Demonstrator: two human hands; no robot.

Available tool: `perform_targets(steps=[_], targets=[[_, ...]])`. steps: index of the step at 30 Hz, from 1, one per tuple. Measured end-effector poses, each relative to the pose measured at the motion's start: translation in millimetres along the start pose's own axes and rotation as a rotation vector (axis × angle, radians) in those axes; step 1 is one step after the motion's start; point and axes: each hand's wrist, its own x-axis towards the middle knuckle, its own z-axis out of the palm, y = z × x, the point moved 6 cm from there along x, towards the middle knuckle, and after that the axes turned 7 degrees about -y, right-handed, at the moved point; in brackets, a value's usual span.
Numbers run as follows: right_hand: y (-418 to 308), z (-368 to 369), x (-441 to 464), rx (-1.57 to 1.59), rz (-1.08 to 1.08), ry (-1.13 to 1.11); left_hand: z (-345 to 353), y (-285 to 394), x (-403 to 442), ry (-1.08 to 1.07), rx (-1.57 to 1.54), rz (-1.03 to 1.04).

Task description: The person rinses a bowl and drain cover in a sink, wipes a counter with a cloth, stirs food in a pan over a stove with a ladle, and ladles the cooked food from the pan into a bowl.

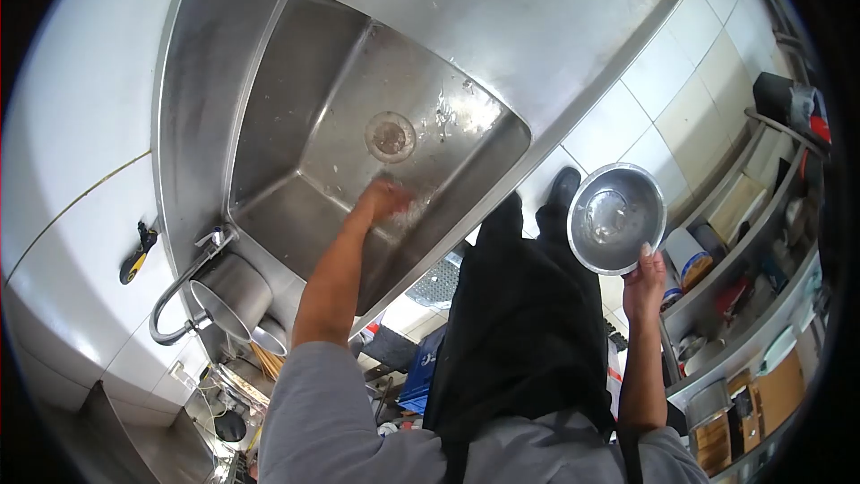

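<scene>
My right hand [644, 285] grips the rim of a round metal bowl [589, 231], thumb on the inner side. The bowl is held out over the floor to the right of my body, its inside facing up with a shiny, wet-looking bottom. My left hand [388, 201] is down inside the steel sink [269, 134], just below the drain [391, 137]. Motion smears its fingers, so whether it holds anything cannot be made out. Small bits and water spots lie on the sink floor near the drain.
A curved faucet [159, 312] and a large metal pot [235, 291] stand at the sink's left end. A yellow-black tool [138, 254] hangs on the wall. Shelves [717, 305] with containers and boards line the right side. A blue crate [423, 372] sits below.
</scene>
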Motion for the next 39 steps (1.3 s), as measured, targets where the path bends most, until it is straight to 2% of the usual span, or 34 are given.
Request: perform_targets(steps=[1, 2, 4, 8, 10, 11, 13, 16, 18, 22, 25, 27, 28, 32, 34, 38, 39], targets=[[-2.2, 3.0, -3.0, -0.016, 0.012, 0.022, -16.0, 8.8, -11.1, 0.155, -0.388, -0.016], [-4.4, 4.5, -3.7, -0.026, 0.015, 0.031, -27.6, 21.6, -21.2, 0.154, -0.393, -0.017], [-7.4, 5.2, -6.8, -0.019, 0.026, 0.057, -61.8, 25.2, -43.2, 0.330, -0.667, -0.115], [-12.0, 8.0, -5.6, 0.005, 0.023, 0.045, -104.2, 0.6, -45.1, 0.498, -0.546, -0.062], [-10.4, 10.4, -3.4, 0.004, 0.023, 0.060, -141.0, 4.5, -41.5, 0.964, -0.112, 0.129], [-9.9, 10.9, -2.4, 0.001, 0.021, 0.074, -144.9, 6.6, -33.0, 0.962, -0.111, 0.130], [-8.3, 10.9, -1.8, -0.007, 0.017, 0.077, -147.6, 47.3, -38.1, 1.067, -0.076, 0.281], [-11.3, 14.3, -5.7, -0.021, 0.026, 0.087, -140.7, 92.3, -40.2, 1.129, 0.080, 0.382], [-11.4, 11.3, -6.3, -0.022, 0.036, 0.096, -118.1, 130.6, -33.4, 1.174, 0.460, 0.581], [-8.9, 12.7, -4.2, -0.036, 0.030, 0.106, -42.8, 221.4, -42.4, 0.887, 0.603, 0.867], [-4.2, 10.8, -0.5, -0.040, 0.033, 0.108, -32.0, 221.4, -21.7, 0.867, 0.622, 0.805], [-4.5, 7.5, -1.8, -0.061, 0.029, 0.090, -41.3, 193.4, -13.9, 0.854, 0.626, 0.734], [-6.5, 6.1, -4.0, -0.077, 0.021, 0.096, -52.6, 182.7, -17.7, 0.843, 0.631, 0.662], [-9.4, 1.6, -7.8, -0.095, 0.017, 0.091, -87.7, 143.6, -60.1, 0.854, 0.607, 0.661], [-9.4, 2.7, -6.4, -0.075, 0.020, 0.101, -120.4, 112.3, -73.7, 1.102, 0.389, 0.528], [-3.1, 3.6, -0.6, -0.040, 0.036, 0.073, -149.5, 78.1, -51.0, 1.056, 0.235, 0.431], [-3.5, 7.1, 0.9, -0.035, 0.040, 0.062, -150.2, 78.6, -40.3, 0.942, 0.190, 0.380]])
